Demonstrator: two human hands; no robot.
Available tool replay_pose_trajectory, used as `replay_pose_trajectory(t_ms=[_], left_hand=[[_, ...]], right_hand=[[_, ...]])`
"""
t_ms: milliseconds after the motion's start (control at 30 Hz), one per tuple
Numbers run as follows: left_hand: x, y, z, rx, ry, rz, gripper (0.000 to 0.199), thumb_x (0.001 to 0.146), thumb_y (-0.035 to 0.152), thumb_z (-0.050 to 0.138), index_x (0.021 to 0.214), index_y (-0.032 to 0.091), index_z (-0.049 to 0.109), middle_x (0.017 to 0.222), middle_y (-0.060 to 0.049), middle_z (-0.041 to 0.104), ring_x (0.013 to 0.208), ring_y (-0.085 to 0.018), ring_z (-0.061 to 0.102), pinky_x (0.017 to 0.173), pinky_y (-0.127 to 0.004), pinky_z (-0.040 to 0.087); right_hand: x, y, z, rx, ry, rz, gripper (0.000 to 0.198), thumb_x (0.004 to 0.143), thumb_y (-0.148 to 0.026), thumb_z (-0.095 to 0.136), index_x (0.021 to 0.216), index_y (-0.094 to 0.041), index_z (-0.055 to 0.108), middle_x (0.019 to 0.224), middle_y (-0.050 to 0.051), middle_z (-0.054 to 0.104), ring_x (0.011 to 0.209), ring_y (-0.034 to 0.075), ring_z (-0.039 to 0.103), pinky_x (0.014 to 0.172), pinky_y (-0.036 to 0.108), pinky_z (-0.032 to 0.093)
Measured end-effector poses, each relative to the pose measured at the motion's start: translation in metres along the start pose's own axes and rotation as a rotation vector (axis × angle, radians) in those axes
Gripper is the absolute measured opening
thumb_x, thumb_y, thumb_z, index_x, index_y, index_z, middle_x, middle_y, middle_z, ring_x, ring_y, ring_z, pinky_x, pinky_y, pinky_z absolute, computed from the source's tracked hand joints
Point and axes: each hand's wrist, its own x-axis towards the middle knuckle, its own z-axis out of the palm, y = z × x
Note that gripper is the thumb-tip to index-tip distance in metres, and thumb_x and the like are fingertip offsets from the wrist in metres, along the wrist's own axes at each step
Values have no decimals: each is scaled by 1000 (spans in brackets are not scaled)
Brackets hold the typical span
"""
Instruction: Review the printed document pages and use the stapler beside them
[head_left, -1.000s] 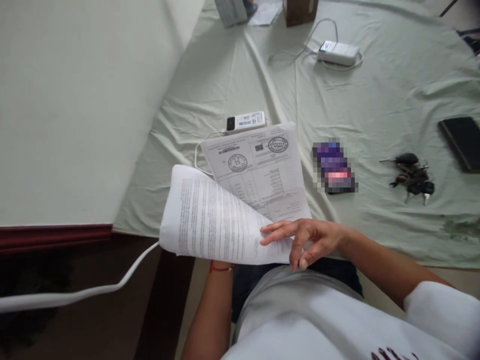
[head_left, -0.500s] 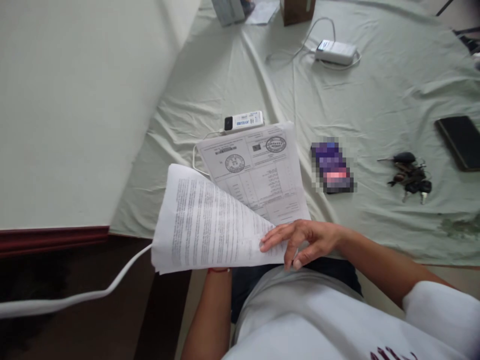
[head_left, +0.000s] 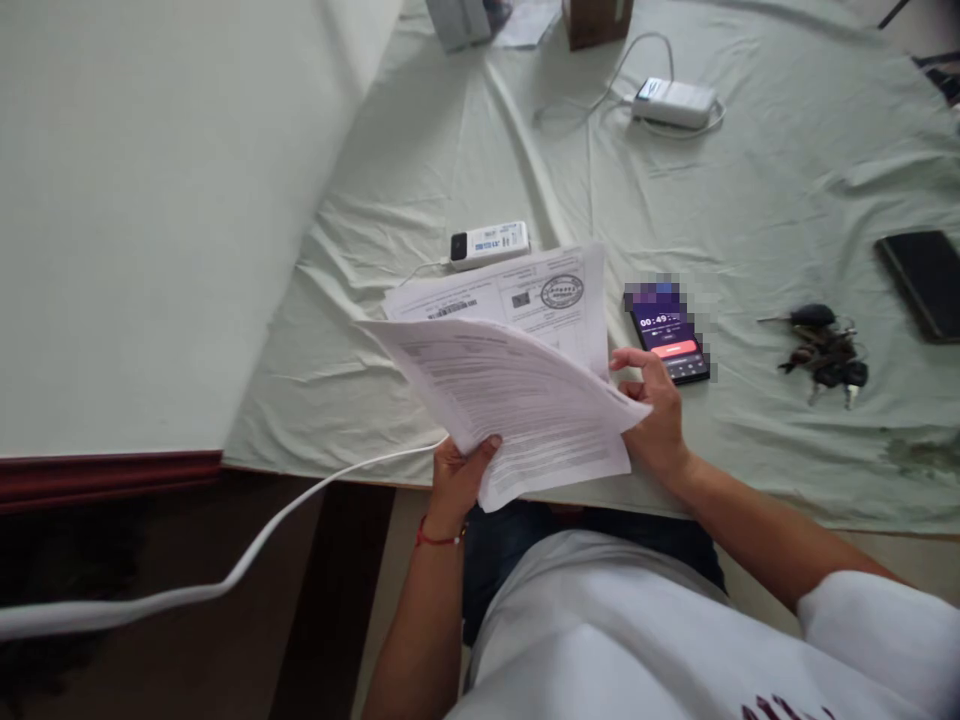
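A sheaf of printed papers [head_left: 517,415] is held above the cloth near the table's front edge, its top sheets curled over toward me. Beneath the curl, a page with an oval stamp, a barcode and a form [head_left: 559,300] shows at the back. My left hand [head_left: 459,480] grips the lower left edge, thumb on top and the other fingers mostly hidden underneath. At the right edge, my right hand [head_left: 656,415] pinches the curled corner, its index finger bent above the paper. Part of that hand is behind the sheets.
A white power bank [head_left: 490,245] lies just behind the papers. To the right are a lit phone [head_left: 671,335], a bunch of keys [head_left: 825,355] and a dark phone [head_left: 926,285]. Farther back sit another white device [head_left: 675,103] with a cable and a brown box [head_left: 596,22].
The top sheets have swung from the left across to the right. My right hand has moved up and right to their corner, and my left hand has come into view from underneath.
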Motion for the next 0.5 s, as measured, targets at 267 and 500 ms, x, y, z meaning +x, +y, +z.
replay_pose_trajectory(t_ms=[267, 500], left_hand=[[1, -1, -1, -52, -1, -9, 39, 58, 41, 93, 85, 15, 80, 86, -7, 80, 73, -21, 72, 73, -34, 60], [1, 4, 3, -79, -14, -9, 43, 54, 39, 94, 86, 14, 80, 89, -9, 80, 80, -26, 75, 80, -40, 61]], right_hand=[[3, 4, -1, -106, -43, -51, 19, 87, -33, 71, 78, -20, 61, 68, -5, 51, 51, 8, 42, 52, 24, 37], [1, -3, -4, -148, -13, -271, 17, 94, -26, 65, 78, -20, 66, 76, -1, 57, 62, 11, 48, 57, 25, 39]])
